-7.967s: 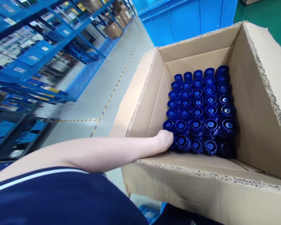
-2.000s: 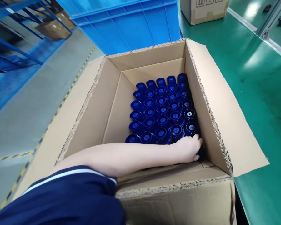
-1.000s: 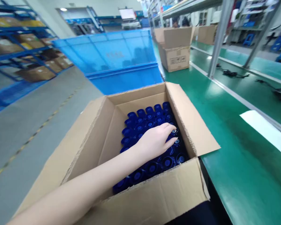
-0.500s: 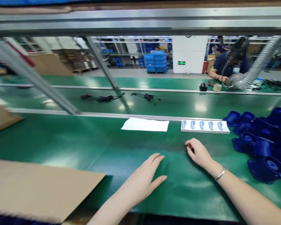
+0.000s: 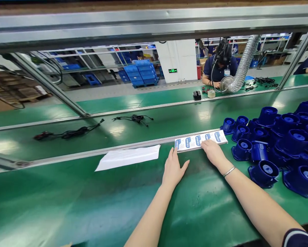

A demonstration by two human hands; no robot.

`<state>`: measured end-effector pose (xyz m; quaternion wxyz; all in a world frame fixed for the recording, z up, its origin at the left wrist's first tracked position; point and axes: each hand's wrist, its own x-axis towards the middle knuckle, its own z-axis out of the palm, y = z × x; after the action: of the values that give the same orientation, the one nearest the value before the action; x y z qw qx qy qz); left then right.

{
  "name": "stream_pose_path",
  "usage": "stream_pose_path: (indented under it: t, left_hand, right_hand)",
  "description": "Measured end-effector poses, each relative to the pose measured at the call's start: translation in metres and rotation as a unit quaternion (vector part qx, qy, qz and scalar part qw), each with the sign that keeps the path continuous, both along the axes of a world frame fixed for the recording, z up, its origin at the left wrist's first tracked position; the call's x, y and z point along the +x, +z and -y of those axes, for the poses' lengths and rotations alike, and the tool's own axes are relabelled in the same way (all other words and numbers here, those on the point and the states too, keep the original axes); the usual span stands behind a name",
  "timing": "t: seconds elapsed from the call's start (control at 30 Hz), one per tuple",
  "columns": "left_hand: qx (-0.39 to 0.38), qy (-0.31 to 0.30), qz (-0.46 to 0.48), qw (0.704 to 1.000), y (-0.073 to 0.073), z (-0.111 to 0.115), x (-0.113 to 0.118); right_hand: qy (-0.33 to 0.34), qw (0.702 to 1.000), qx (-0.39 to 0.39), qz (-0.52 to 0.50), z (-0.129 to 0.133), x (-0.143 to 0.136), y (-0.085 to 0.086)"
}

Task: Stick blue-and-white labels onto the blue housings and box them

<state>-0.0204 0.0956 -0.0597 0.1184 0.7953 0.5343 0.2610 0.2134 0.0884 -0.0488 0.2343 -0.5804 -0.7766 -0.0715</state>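
A stack of white label sheets [image 5: 189,143] printed with blue marks lies along the metal rail. My left hand [image 5: 173,169] is open, thumb apart from the fingers, its fingertips at the stack's near left corner. At the front edge of the stack, right of its middle, my right hand [image 5: 212,154] has its fingers together and closed on the sheets; the thumb is hidden. A blank white sheet [image 5: 130,156] lies to the left of my left hand.
Many dark blue cup-shaped plastic housings [image 5: 268,147] are heaped on the right of the green table [image 5: 92,206]. Beyond the metal rail [image 5: 74,151] lie black cables [image 5: 79,133]. Across the benches a person [image 5: 220,65] works near a flexible duct [image 5: 246,65].
Both hands have moved forward to the label stack, the right one now touching its front edge. The view has swung to the right, and the cardboard at left has left it.
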Motion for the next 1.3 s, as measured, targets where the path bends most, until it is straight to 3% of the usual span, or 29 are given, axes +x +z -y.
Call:
stream_pose_path:
  t: [0.47, 0.6, 0.77, 0.97, 1.3]
  left_hand:
    - [-0.002, 0.003, 0.044, 0.999, -0.002, -0.001, -0.008]
    - [0.007, 0.007, 0.054, 0.998, 0.000, -0.014, -0.009]
    - [0.013, -0.051, 0.049, 0.997, 0.004, -0.034, -0.011]
    - [0.013, -0.069, 0.066, 0.995, 0.004, -0.046, -0.018]
    - [-0.021, -0.079, 0.109, 0.991, 0.007, -0.050, -0.022]
  right_hand:
    - [0.030, 0.999, 0.015, -0.009, -0.015, 0.004, -0.010]
    - [0.059, 0.998, 0.013, -0.009, -0.022, 0.005, -0.005]
    - [0.099, 0.995, 0.003, -0.009, -0.029, 0.012, -0.009]
    - [0.123, 0.992, 0.008, -0.017, -0.023, 0.022, -0.007]
    - [0.102, 0.993, 0.037, -0.038, -0.011, 0.012, 0.005]
